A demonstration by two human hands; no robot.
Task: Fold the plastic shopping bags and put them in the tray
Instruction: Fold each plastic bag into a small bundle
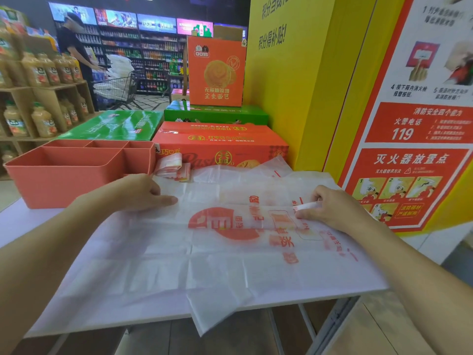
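A translucent white plastic shopping bag (204, 265) with red print lies flat across most of the white tabletop (30, 221). Its long axis seems to run left to right, slightly skewed, and the printed characters read sideways from here. One corner hangs over the near edge. A doubled band of plastic crosses its middle between the two hands. The left hand (143, 192) rests on the bag's far left part with fingers straight and flat, its grip closed on nothing. The right hand (337, 208) pinches a narrow red-marked strip of the bag between thumb and fingers at the right side. The coral divided tray (58, 180) stands at the far left corner, just beyond the left hand. Two folded bags (174, 167) lie against its right wall. Another loose clear bag (256, 170) lies beyond the spread one, against an orange carton (230, 139) at the far edge. Bare tabletop shows to the left and along the near edge. A red fire-safety poster (409, 175) stands close past the right edge.
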